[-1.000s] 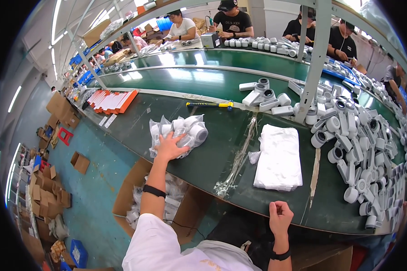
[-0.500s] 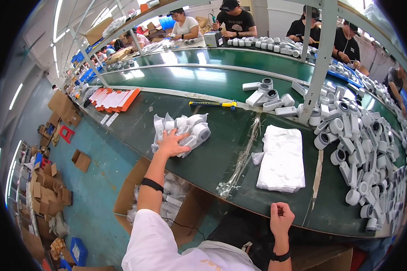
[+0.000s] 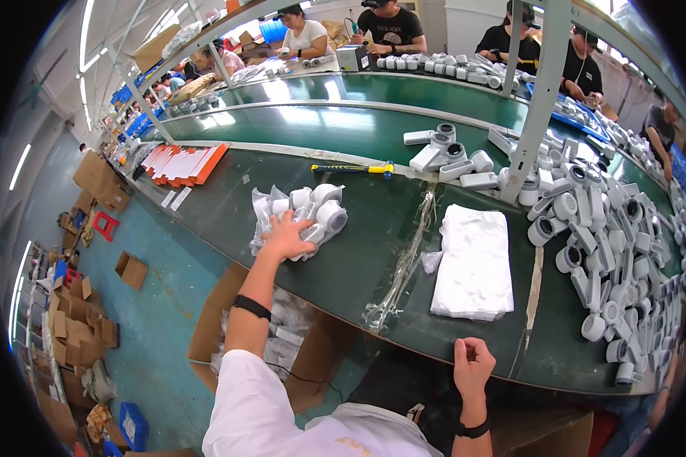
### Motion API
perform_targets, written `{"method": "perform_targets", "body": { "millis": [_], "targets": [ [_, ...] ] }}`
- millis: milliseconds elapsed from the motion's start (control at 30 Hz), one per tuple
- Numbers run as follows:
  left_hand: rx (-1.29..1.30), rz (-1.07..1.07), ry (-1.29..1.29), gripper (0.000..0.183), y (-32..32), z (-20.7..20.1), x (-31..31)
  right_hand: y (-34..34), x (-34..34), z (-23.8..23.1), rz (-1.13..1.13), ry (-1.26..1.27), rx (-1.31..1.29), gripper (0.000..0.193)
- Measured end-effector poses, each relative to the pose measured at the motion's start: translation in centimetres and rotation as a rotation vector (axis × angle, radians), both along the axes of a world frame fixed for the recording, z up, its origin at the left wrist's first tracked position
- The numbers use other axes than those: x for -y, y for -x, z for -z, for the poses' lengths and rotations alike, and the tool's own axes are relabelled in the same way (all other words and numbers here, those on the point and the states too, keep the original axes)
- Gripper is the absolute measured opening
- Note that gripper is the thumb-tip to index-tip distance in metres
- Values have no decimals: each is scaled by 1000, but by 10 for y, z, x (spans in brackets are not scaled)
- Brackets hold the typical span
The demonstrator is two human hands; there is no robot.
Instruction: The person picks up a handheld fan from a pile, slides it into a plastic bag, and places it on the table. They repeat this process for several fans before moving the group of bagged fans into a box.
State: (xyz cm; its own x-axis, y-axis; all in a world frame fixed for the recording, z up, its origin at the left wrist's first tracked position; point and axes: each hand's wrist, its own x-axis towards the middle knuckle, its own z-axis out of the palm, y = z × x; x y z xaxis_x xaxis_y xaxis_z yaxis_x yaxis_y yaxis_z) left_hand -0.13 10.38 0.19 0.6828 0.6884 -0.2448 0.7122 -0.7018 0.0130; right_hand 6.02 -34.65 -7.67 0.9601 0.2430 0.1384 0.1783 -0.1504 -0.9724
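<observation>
My left hand [image 3: 288, 238] rests on several grey-white plastic devices [image 3: 329, 216] bagged in clear plastic, which lie together on the dark green bench. Its fingers are spread over the bags, thumb apart, not closed round any single device. Near the bench's front edge, my right hand [image 3: 474, 367] is curled into a loose fist, with nothing visible in it. Just beyond that hand lies a stack of white plastic bags [image 3: 474, 263]. A small crumpled clear piece of plastic [image 3: 431, 262] touches the stack's left side.
Loose grey-white devices [image 3: 617, 251] are heaped at the right. A yellow-and-black hammer [image 3: 352, 169] lies at the bench's back edge; orange-and-white cards [image 3: 183, 163] are farther left. An open carton [image 3: 206, 335] of bagged devices stands below. A metal post [image 3: 537, 114] rises by the heap. Co-workers sit opposite.
My left hand's fingers have bent slightly over the bagged devices, and the bags look a little more bunched. The right fist stays where it was. The whole view has shifted slightly.
</observation>
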Motion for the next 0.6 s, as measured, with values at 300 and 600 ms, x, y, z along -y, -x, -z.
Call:
{"method": "perform_targets", "body": {
  "millis": [300, 600],
  "targets": [
    [13, 23, -3, 75, 3, 7, -9, 1, -1, -3, -28, 7, 0, 10],
    [10, -25, 3, 73, -4, 1, -2, 1, -1, -2, -15, 24, 11, 11]
  ]
}}
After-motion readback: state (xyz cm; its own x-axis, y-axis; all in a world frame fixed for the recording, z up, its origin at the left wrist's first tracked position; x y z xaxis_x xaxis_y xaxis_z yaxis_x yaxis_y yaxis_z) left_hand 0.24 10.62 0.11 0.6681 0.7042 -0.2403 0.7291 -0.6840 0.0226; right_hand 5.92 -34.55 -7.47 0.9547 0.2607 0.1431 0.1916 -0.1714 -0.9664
